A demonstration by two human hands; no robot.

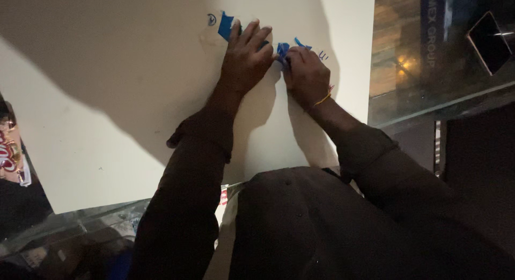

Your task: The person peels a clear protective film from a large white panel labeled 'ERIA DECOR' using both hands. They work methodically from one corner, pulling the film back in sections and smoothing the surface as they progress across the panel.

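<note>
A: Status, L to R, pls
B: Far L edge: a snack packet (9,151), red and partly cut off, at the bench margin. Centre: large white board (107,124) flat on the glass bench (407,105). Upper part of the board carries a strip of blue tape (226,25), crumpled toward its R end
A: Hands?
B: Left hand (245,57): flat, fingers spread, palm down, pressing the L portion of the tape onto the board. No closed grip. Right hand (306,76): fingers curled, tips pinching the bunched R end of the tape near (282,49)
A: Risk from here?
B: Judgement only. 1) Tape folds on itself and bonds adhesive-to-adhesive; cause: bunched end already wrinkled under the R fingertips. 2) Board surface tears or lifts; cause: pull at a steep angle while the L hand holds the rest down. 3) Board slides on glass; cause: uneven lateral push. Light is poor, shadow covers the work zone, so edge of tape is hard to track
A: Orientation of the tape?
B: Long axis runs approx. L–R across the board, near its far edge, slight downward slope toward the R. L end lies flat beside a small pen mark (212,19); R end raised and crumpled. Far R: dark phone-like object (488,41) under or on the glass, well apart
</note>
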